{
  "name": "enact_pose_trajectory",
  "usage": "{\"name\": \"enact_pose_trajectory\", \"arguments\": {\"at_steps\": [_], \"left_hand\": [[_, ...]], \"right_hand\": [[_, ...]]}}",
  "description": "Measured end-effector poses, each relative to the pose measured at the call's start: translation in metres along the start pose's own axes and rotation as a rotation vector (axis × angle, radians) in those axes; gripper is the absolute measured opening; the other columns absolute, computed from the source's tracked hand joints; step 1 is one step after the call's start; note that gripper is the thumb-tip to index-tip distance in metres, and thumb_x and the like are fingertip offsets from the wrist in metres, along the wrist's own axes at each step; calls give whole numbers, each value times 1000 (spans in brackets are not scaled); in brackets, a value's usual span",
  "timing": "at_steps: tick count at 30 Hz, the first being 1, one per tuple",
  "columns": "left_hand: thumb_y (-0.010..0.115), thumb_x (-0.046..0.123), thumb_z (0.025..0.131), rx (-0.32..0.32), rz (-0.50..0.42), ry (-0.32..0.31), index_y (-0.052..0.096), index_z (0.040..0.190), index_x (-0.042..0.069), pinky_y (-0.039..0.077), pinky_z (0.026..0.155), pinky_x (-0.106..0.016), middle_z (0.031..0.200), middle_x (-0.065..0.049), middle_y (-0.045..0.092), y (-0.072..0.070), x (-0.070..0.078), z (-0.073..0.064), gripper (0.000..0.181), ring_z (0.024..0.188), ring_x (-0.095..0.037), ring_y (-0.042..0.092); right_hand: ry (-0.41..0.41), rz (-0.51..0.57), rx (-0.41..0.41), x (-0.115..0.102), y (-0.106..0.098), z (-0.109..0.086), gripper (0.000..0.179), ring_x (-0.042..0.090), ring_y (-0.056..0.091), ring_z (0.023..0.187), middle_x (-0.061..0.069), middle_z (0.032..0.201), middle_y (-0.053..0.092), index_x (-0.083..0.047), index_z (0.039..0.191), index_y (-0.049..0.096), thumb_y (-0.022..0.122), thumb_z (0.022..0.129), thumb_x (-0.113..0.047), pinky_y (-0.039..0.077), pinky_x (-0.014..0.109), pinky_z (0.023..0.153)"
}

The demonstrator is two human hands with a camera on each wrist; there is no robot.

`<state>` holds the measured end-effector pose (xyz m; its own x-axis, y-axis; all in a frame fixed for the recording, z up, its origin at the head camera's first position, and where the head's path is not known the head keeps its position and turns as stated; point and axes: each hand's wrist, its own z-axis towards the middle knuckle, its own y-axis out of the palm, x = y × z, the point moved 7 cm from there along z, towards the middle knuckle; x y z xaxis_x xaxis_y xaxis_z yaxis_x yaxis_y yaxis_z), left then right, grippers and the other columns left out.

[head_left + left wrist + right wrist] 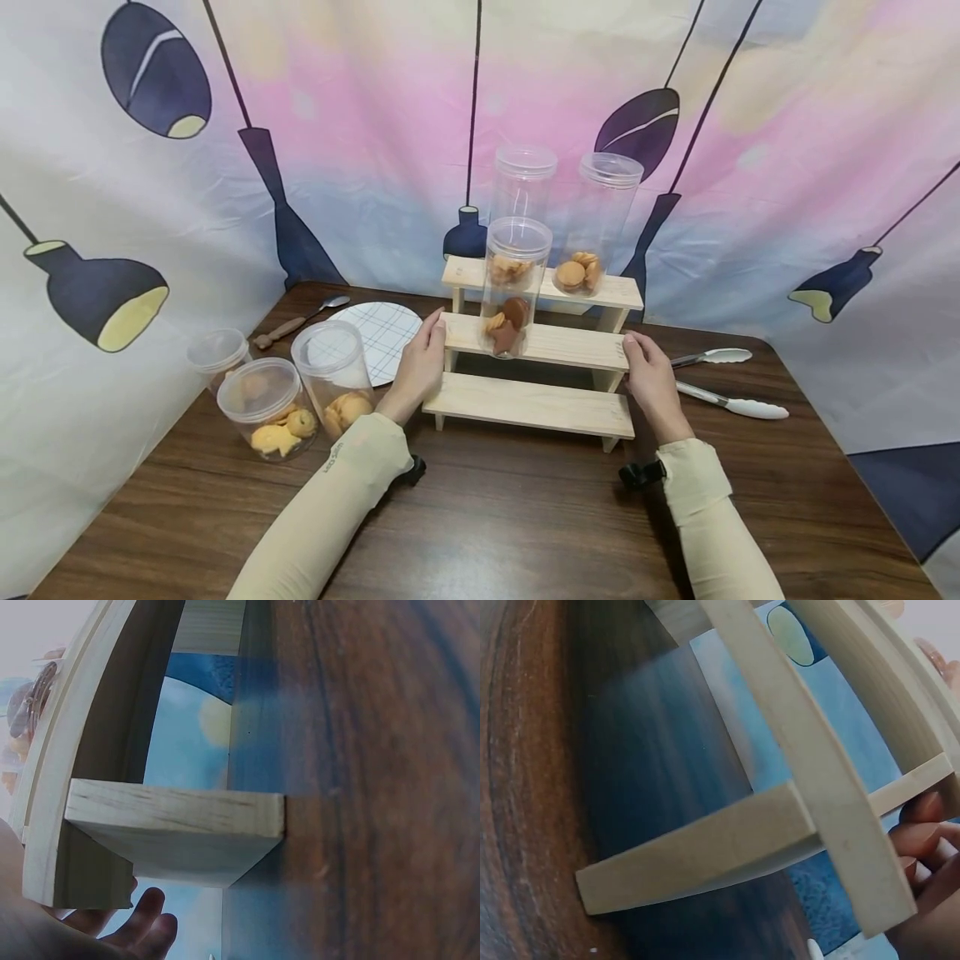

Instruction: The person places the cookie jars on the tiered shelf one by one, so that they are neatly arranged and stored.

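Observation:
A three-step wooden display stand [577,343] rises on the table in the head view. My left hand [422,364] grips the left end of its middle shelf, thumb uppermost and fingers [154,934] bent beneath. At the right end of that shelf, my right hand [654,383] holds on, its fingers [919,840] curled under the wood. On the middle shelf stands a tall clear jar [512,325] with brown and golden cookies. Two more tall lidded jars, a right one [579,273] and a left one [523,179], stand upright on the top shelf. The front shelf [525,402] carries nothing.
Left of the stand are three clear lidded jars of cookies: a front one [281,433], a taller one [347,407] and a back one [217,354]. Behind them lie a checked round plate [397,329] and a wooden-handled spoon [281,333]. White-tipped tongs [753,408] lie at the right.

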<state>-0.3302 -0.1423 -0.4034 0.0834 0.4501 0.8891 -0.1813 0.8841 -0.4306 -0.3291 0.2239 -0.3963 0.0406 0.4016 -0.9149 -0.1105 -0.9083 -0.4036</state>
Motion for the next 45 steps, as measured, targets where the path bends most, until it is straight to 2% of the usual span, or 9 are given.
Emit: {"name": "enact_pose_trajectory", "arguments": {"at_steps": [7,15,20,23,28,32,36,40,45], "left_hand": [[22,58,105,1,18,-1,34,156,31,29,118,-48,156,-6,41,1,1,1,59,143,-31,37],[30,53,106,9,1,16,38,154,30,31,117,-47,154,-4,44,-4,5,2,54,142,-29,39],[35,47,106,-6,-12,12,37,155,30,32,117,-45,154,-5,45,-8,9,-3,51,142,-26,39],[36,46,106,-8,14,31,34,156,28,33,116,-46,153,-7,45,-13,19,-7,53,141,-27,40],[39,42,106,38,83,156,33,157,22,27,118,-51,158,-12,35,-23,49,-13,55,146,-31,31],[50,35,102,92,153,266,36,156,16,26,117,-57,159,-18,31,-30,74,-22,58,145,-39,28],[63,26,95,133,211,361,42,152,12,30,113,-60,156,-20,34,-44,103,-39,63,142,-43,30],[70,23,91,120,263,456,46,149,13,31,111,-60,154,-17,38,-60,130,-57,64,141,-40,32],[76,19,86,135,323,632,50,146,11,31,112,-59,150,-17,44,-83,152,-82,66,138,-40,37]], "right_hand": [[-66,31,9,-1,0,2,61,32,55,114,20,145,47,-21,155,37,32,105,-55,48,37,80],[-119,84,-7,2,3,5,58,18,45,66,12,106,53,-20,153,40,34,105,-53,40,30,58],[-123,103,-3,6,6,3,56,14,42,62,8,99,52,-18,151,42,34,106,-51,39,28,56],[-118,111,-13,7,8,3,56,15,42,62,9,100,52,-18,151,42,34,106,-50,40,28,56],[-120,91,-19,4,6,4,57,19,45,67,10,106,51,-19,152,41,34,105,-52,41,31,59],[-132,89,-16,1,3,7,57,16,44,64,11,104,51,-19,151,42,34,105,-52,40,30,58],[-127,107,-26,2,4,8,56,15,41,60,11,98,51,-18,150,42,34,106,-50,39,30,56],[-126,110,-24,3,4,9,55,17,42,62,9,100,52,-18,150,42,34,106,-50,39,30,57],[-133,111,-30,2,4,9,55,18,42,62,11,100,52,-18,150,43,34,106,-50,39,30,56]]}}
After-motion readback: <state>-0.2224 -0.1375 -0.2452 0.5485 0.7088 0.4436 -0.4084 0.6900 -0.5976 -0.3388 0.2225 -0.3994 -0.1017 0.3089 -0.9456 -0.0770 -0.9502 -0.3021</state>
